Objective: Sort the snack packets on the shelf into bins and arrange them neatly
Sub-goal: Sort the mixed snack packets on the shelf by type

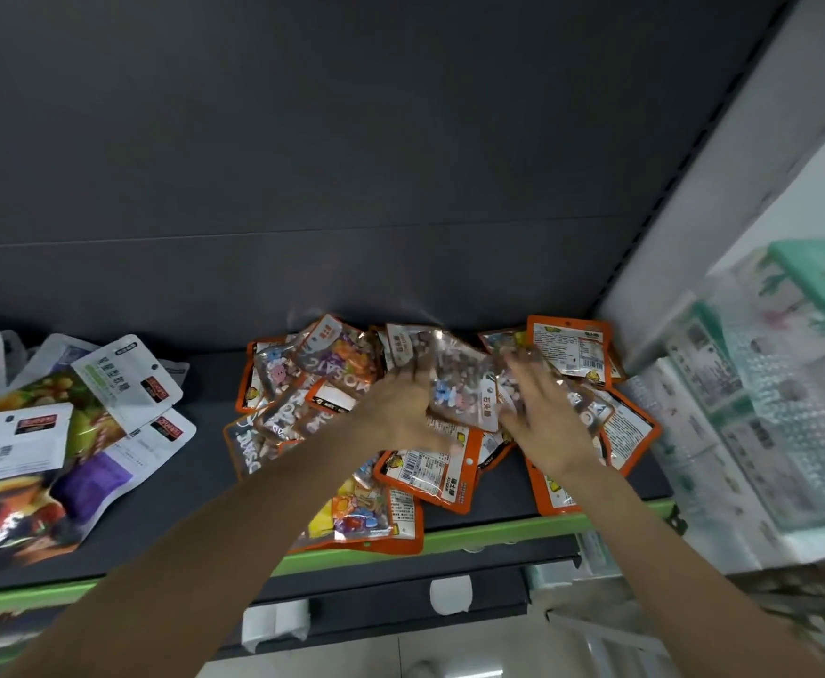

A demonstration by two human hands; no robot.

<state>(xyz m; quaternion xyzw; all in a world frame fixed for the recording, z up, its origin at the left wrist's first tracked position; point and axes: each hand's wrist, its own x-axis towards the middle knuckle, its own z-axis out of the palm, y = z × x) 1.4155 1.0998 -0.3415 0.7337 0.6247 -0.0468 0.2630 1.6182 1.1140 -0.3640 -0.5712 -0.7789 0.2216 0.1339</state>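
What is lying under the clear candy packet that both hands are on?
Under the clear candy packet, between left hand and right hand, lie more orange-edged packets, overlapping on the dark shelf. How many are beneath is hidden.

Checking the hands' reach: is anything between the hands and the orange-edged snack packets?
Nothing visible. The left hand and right hand already lie on top of the pile of orange-edged snack packets on the dark shelf. No bin shows in this view.

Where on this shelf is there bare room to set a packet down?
A bare strip of dark shelf lies between the white and purple packets and the orange-edged pile, running toward the green front lip. The right end, under both hands, is crowded.
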